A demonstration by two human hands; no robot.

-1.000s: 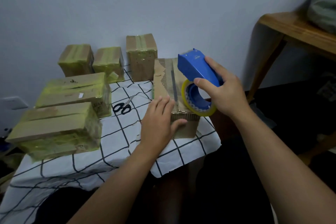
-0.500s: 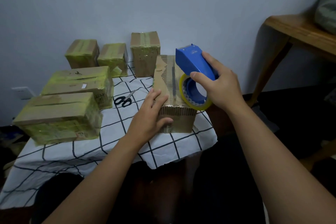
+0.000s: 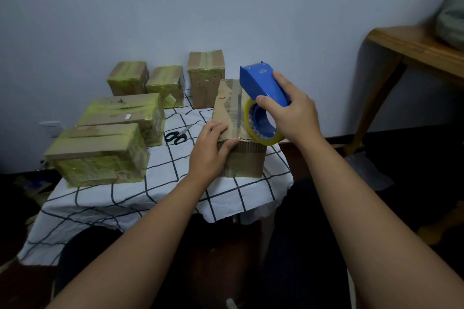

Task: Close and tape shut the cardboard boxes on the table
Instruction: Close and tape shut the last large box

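The cardboard box [image 3: 239, 133] being worked on is sitting at the near right corner of the table [image 3: 160, 198], its flaps lying closed with a strip of clear tape running along the top seam. The left hand [image 3: 209, 152] is resting on the box's near left top edge, fingers straight and together on the top and the thumb pressing against the front face. The right hand [image 3: 292, 114] is gripping the blue tape dispenser [image 3: 262, 84], fingers curled round its handle, and is holding its yellowish tape roll [image 3: 262, 124] down at the box's near right top edge. Black-handled scissors [image 3: 177, 135] are lying just left of the box. Five taped boxes are standing farther off: two large ones [image 3: 100, 153] along the left edge and three small ones [image 3: 164, 83] along the far edge by the wall.
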